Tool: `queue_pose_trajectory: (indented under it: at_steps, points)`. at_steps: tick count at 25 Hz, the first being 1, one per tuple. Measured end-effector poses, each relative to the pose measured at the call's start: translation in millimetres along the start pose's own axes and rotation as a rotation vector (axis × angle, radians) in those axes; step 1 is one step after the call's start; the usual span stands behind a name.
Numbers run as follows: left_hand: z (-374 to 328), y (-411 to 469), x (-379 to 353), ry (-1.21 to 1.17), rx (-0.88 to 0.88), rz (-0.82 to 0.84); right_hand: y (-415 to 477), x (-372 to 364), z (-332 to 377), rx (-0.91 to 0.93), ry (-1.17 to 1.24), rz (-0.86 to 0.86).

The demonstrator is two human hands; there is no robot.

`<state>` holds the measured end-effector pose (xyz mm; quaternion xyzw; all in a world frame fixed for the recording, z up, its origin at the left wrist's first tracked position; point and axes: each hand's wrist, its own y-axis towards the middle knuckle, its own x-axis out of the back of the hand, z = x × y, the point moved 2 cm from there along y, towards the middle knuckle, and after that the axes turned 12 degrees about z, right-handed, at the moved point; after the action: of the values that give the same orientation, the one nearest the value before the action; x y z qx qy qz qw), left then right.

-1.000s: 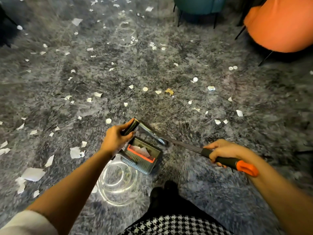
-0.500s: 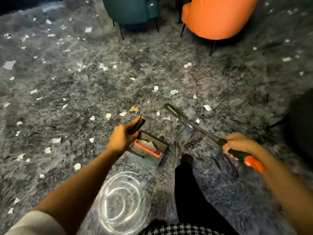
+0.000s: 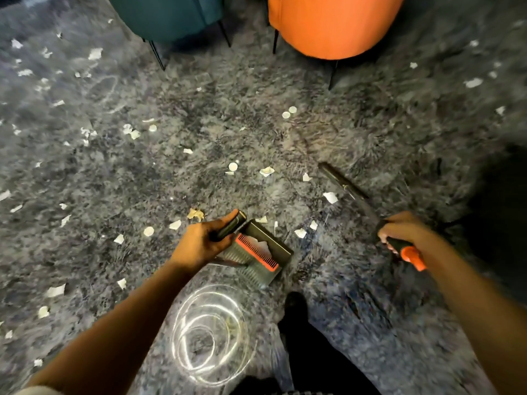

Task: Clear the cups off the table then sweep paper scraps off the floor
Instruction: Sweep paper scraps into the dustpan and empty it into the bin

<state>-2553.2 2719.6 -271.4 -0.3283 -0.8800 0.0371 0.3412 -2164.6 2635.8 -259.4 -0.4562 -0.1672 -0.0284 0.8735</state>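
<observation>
Dim warm indoor light, motion blur throughout, wide-angle bending at edges, deep shadow at right

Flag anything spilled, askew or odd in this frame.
Torn white paper scraps lie strewn across the grey shaggy carpet, some beside the dark dustpan with an orange comb. Nothing else stands out.

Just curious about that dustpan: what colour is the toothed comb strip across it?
Orange-red: the comb strip stands out against the dark grey dustpan. The head view shows it plainly.
</observation>
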Motion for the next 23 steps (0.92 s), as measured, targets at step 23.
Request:
queue_pose_trajectory:
  at_steps: [23]
  points:
    - [-12,61,19,-0.140,0.033,0.024,-50,-100,11,-0.126,-0.234,0.425]
